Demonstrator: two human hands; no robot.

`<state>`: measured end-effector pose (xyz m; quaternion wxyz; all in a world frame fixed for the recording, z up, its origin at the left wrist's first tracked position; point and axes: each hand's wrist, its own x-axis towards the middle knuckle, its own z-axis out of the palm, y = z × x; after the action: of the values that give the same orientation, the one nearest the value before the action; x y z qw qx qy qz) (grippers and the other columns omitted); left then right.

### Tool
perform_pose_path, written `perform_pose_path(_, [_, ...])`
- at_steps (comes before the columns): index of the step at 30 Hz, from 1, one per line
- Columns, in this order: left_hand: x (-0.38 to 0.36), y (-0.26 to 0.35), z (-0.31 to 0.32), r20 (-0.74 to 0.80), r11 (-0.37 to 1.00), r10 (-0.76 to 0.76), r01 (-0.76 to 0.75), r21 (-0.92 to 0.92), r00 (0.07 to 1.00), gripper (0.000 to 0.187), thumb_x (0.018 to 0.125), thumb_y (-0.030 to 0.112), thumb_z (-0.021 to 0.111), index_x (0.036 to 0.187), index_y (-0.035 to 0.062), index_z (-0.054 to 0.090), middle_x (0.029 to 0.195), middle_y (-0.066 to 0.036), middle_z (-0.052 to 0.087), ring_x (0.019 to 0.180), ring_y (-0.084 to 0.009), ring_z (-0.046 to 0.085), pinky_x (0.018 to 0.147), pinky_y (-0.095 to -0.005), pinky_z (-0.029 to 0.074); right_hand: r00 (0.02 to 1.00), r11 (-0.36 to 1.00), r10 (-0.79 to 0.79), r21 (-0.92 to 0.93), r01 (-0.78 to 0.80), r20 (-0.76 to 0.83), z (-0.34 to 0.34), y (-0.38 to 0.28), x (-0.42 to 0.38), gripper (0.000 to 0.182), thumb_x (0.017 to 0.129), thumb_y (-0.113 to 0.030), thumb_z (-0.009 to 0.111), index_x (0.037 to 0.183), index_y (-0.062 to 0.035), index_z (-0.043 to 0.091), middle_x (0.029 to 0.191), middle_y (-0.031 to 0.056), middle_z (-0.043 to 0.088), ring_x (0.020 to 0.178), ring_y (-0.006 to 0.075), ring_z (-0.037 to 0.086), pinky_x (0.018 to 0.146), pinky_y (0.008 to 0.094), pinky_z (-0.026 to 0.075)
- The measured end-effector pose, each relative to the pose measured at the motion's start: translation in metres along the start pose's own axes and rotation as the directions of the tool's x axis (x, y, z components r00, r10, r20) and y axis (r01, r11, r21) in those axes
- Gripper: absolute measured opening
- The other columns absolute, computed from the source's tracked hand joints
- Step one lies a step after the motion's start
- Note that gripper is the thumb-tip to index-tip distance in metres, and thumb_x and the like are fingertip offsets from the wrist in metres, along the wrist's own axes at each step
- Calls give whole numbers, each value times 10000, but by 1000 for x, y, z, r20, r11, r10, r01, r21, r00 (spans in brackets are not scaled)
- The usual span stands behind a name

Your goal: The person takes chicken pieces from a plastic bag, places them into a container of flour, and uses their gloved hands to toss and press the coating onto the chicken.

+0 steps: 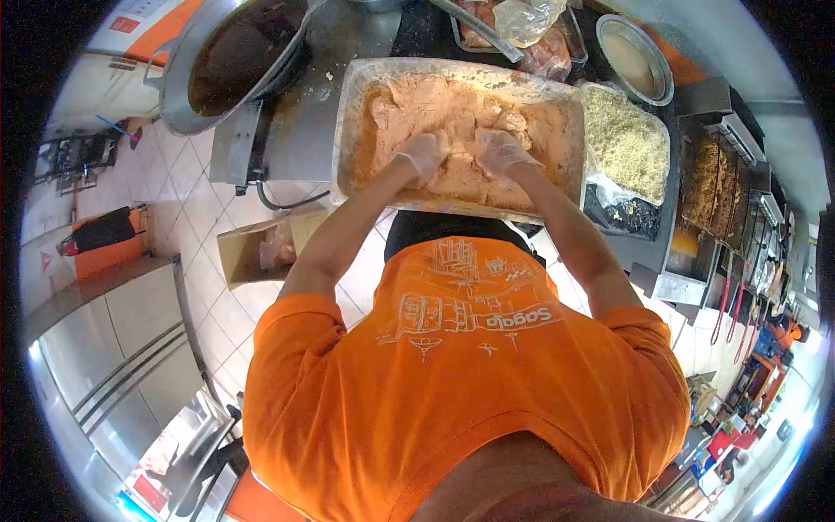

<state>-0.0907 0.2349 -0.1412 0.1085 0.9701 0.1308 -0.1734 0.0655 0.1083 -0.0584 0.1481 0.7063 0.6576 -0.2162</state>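
A large rectangular tub (344, 139) holds pinkish-orange flour (426, 100) with lumpy, flour-coated pieces (513, 123) in it. My left hand (424, 157), in a thin clear glove, is pressed into the flour left of the middle. My right hand (503, 155), gloved alike, is sunk into it just to the right. Both hands look closed, their fingers curled down into the flour. The fingertips are buried, and what they grip is hidden. Between the hands lies a coated mound.
A big pan of dark oil (248, 56) stands at the upper left. Right of the tub are a tray of pale crumbs (626, 143) and a metal bowl of whitish liquid (633, 63). Behind is a tray of raw meat (548, 56). A cardboard box (243, 254) sits on the floor.
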Motion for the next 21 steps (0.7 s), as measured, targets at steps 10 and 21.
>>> perform_pose_path(10, [-88,-31,-54,330,701,-431,542,-463,840,768,719,650,570,1165,24,556,1173,-224,563,1057,-292,574,891,-386,458,991,996,65,56,-71,115,-41,-8,-36,632,829,-579,458,1004,-2,648,1083,162,603,1037,281,566,898,362,446])
perform_pose_path(21, [13,-46,101,580,58,22,578,-814,814,243,800,246,540,745,20,609,634,-81,546,606,-191,568,491,-387,435,982,981,-186,69,183,44,59,-20,69,489,814,-547,495,827,-91,673,880,127,657,835,264,629,741,391,495])
